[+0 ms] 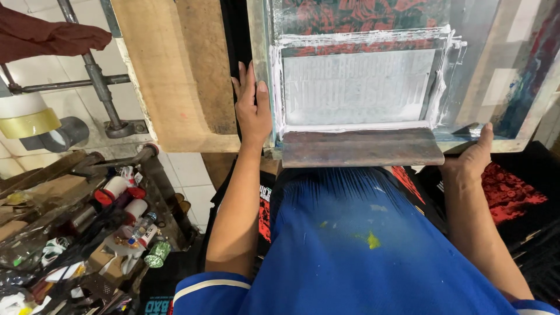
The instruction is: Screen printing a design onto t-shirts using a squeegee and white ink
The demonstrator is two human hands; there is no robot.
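Observation:
A screen-printing frame lies flat before me, its mesh smeared with white ink. My left hand presses flat on the frame's left edge, fingers together and pointing away. At the frame's near right corner my right hand grips the rim, thumb up over it. A wide wooden squeegee rests across the near edge of the frame between both hands; neither hand holds it. Black fabric with red print lies under the frame at the right.
A wooden board runs beside the frame on the left. Below it, a cluttered shelf holds tubes, bottles and scraps. Rolls of tape hang at far left near a metal pipe. My blue apron fills the foreground.

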